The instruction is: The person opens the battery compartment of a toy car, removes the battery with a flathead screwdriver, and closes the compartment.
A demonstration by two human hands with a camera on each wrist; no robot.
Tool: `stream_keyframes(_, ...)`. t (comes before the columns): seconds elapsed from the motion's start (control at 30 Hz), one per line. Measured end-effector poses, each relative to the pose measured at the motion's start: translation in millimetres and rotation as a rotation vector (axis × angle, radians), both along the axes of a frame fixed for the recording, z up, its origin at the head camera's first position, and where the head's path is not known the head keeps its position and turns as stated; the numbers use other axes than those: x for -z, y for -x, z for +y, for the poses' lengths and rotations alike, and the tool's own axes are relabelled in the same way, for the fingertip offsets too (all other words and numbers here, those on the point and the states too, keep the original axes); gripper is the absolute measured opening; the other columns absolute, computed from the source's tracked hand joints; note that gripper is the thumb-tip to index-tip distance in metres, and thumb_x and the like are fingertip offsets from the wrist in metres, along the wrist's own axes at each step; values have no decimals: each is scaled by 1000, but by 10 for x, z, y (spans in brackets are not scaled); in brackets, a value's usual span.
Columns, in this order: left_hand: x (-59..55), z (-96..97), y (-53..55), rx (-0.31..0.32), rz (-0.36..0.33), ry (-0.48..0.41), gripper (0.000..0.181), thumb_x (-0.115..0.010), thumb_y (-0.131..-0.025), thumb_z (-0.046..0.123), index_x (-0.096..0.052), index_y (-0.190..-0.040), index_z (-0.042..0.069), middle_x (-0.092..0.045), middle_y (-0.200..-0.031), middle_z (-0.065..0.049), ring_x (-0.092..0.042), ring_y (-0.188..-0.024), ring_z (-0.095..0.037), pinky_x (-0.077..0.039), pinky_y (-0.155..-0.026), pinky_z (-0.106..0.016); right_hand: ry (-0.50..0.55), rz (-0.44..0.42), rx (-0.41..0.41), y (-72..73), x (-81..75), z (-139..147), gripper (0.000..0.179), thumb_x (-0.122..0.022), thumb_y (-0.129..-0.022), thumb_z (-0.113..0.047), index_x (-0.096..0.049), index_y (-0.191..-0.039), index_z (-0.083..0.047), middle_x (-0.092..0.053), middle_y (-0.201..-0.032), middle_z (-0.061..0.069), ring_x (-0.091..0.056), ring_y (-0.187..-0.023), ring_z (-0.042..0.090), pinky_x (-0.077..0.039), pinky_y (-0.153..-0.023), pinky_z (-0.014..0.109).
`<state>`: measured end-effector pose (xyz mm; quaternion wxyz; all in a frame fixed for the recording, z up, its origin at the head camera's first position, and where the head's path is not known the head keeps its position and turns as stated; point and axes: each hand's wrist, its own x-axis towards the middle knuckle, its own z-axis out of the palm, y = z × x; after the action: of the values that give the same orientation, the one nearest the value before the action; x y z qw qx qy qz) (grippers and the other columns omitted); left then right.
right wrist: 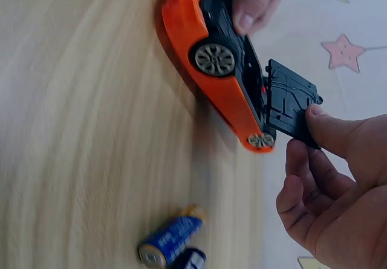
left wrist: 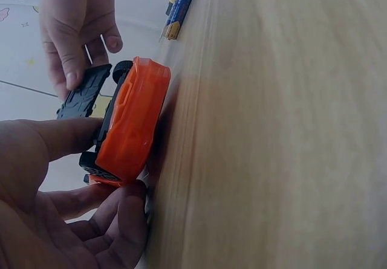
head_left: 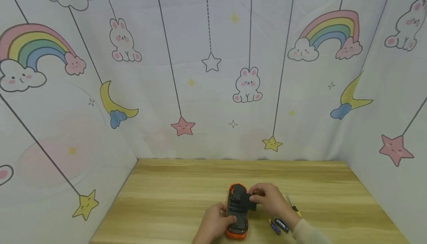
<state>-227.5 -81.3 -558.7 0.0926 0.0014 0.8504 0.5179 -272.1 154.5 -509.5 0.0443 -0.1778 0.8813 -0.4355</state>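
An orange toy car (head_left: 237,233) lies upside down on the table, its black underside facing up and a battery compartment (head_left: 236,204) exposed. My left hand (head_left: 216,220) grips the car by its side, thumb on the underside. Between thumb and fingers, my right hand (head_left: 268,197) pinches a black battery cover (right wrist: 291,100), held tilted beside the car's underside. In the right wrist view the cover's edge is close to the car; whether they touch I cannot tell. Two blue batteries, one battery (head_left: 274,227) and another battery (head_left: 282,224), lie right of the car.
A screwdriver (head_left: 295,207) with a yellow and black handle lies on the wooden table (head_left: 166,196), beyond the batteries and partly behind the right forearm. Printed cloth walls (head_left: 213,99) stand at the back and both sides.
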Motion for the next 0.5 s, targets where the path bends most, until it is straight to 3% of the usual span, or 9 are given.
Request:
stream_keyframes(0.3,-12,-10,15,-1,-2,2,32,-81,-85,26,-68,-103,3,-65,-72,0,-53,-60,-13,-39,-55,-30,7,4,-22,5,85,-228,14,-80,-86,-15,-77,-99,-12,-76,-107,5,-70,-97,23,-57,-85,49)
stream_keyframes(0.5,0,5,2,-2,-3,5,32,-80,-85,25,-69,-104,2,-67,-73,1,-56,-62,-13,-41,-57,-29,-7,27,7,-7,167,-311,13,-80,-86,-16,-78,-99,-14,-76,-98,-1,-65,-87,15,-54,-77,40)
